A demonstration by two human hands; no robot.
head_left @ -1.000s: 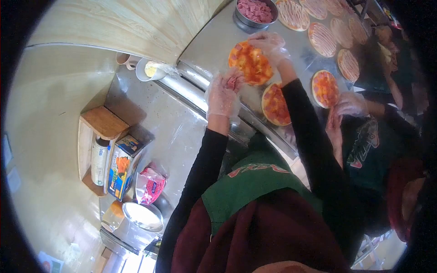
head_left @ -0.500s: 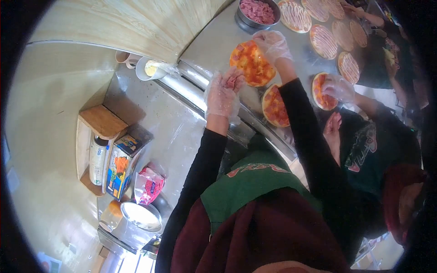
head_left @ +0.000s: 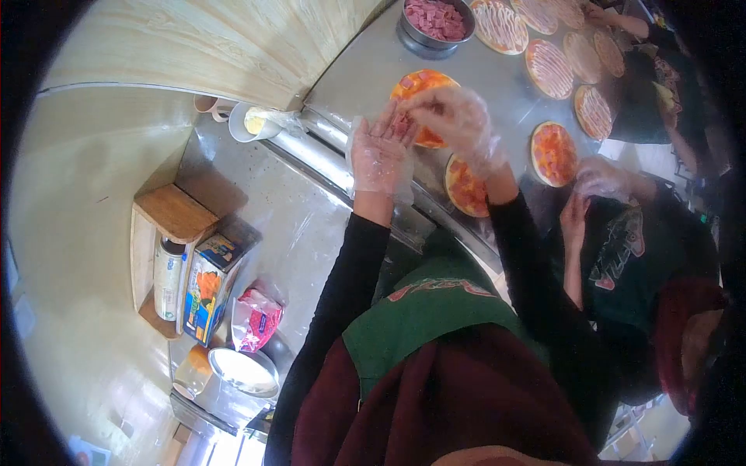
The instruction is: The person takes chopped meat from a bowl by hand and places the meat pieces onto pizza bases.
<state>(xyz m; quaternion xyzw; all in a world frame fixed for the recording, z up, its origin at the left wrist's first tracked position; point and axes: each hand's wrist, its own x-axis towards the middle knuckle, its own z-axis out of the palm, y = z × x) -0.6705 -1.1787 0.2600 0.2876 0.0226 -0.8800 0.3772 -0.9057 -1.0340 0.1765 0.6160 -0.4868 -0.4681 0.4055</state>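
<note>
- We see the left hand (head_left: pixel 379 158) in a clear glove, palm up, fingers extended and a little apart, with ham (head_left: pixel 402 122) lying at the fingers.
- The right hand (head_left: pixel 458 124), gloved too, bends over toward the left fingertips; blur leaves us unable to tell whether its fingers are together on a piece.
- Under and just beyond the right hand, we find a pizza (head_left: pixel 426 80) on a steel table (head_left: pixel 350 85), sauced and partly hidden by that hand.
- Nearer the body, beside the right wrist, lies a second pizza (head_left: pixel 466 189), partly covered by the arm.
- Farther beyond the right hand, we spot a round pan (head_left: pixel 430 53) filled with cut ham.
- To the right of the right hand rests a third pizza (head_left: pixel 553 154), near a co-worker's gloved hand (head_left: pixel 602 179).
- Beyond and right of the right hand, we note several pale rounds (head_left: pixel 550 68), some streaked.
- Left of the left hand, well apart, stands a white bowl (head_left: pixel 237 124) with something yellow inside.
- Left and back from the left hand, we see a wooden rack (head_left: pixel 175 211), a box (head_left: pixel 208 287) and a pink bag (head_left: pixel 256 318).
</note>
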